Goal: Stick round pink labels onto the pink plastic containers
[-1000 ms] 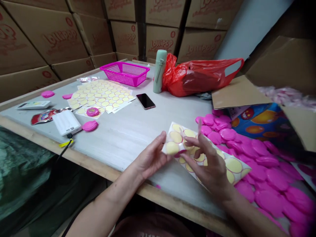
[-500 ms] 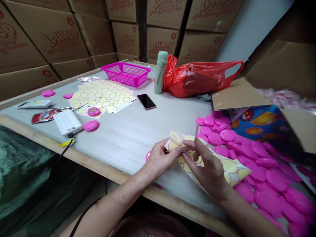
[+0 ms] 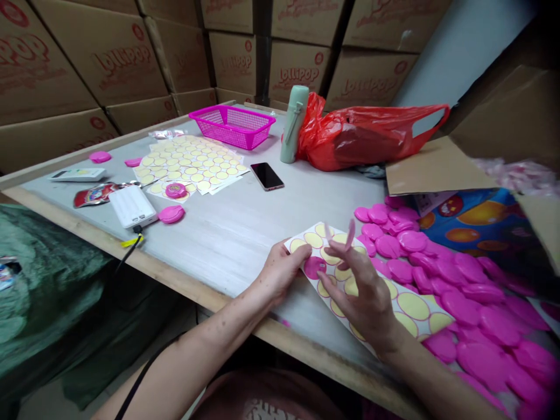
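My left hand point(image 3: 280, 271) grips the left end of a sheet of round yellow stickers point(image 3: 411, 304), thumb on top. Beside that thumb is a pink disc point(image 3: 313, 268) with a small white mark; whether it lies on the sheet or belongs to it, I cannot tell. Over the sheet hovers my right hand point(image 3: 365, 291), its fingers apart and partly smeared, thumb tip close to the disc. The sheet's right end rests against a heap of pink round cases point(image 3: 464, 303).
More sticker sheets point(image 3: 188, 160) lie at the back left, near a pink basket point(image 3: 236, 135). Around them are a phone point(image 3: 268, 176), a white power bank point(image 3: 132, 207) and a calculator point(image 3: 79, 174). A green flask point(image 3: 294, 125) and red plastic bag point(image 3: 367, 140) stand behind, an open carton point(image 3: 420, 169) right.
My right hand's fingers have come apart from my left fingertips and spread. The pink disc now shows between the hands, and the sheet lies flatter. The whole view has shifted slightly.
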The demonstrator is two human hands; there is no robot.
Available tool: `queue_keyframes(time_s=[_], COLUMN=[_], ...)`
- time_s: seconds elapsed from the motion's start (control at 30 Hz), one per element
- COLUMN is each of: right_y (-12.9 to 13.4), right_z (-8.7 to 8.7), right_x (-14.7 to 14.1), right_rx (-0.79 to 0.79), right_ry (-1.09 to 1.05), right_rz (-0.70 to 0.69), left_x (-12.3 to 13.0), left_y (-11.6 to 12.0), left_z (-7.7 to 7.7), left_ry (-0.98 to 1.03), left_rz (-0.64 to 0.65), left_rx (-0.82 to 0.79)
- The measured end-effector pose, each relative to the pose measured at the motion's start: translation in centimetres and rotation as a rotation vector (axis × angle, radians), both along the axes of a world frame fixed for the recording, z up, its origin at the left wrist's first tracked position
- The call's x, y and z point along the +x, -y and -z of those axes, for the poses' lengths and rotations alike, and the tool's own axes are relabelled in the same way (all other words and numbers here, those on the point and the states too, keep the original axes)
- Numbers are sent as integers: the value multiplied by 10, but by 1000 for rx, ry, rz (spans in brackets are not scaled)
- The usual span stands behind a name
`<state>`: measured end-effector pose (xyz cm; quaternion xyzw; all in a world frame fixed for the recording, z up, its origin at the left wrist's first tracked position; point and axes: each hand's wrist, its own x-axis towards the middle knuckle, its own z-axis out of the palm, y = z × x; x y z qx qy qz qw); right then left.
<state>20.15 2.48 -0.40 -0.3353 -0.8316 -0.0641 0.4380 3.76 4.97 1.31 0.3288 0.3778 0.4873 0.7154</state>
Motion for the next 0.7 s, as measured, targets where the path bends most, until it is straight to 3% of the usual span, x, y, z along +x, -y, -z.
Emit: queue_keyframes(time_s=[0.27,0.4,0.47,0.57,0.63,0.7], right_y=[-4,9,12,6,-5,-16], right_z=[7,-6,-19,-35,-37,-31], right_x=[5,3,4,15,25,33], right_rx=[-35,-74,-97,-109,-156,-219], right_ry=[-8,-99,-230,-594,-755,-787], right_rz=[-39,-10,59,200,225,172], left_x=[2,-2,-3,0,4,2], left_y=[0,-7,-19,-52,-77,-99], left_z=[5,7,6,1,-2,-6], left_ry=[-11,-33,-65,-155,-249,-383], left_rz=[11,-52,-128,-232,-282,-344], left_rx=[-47,-81,-67,-8,47,107])
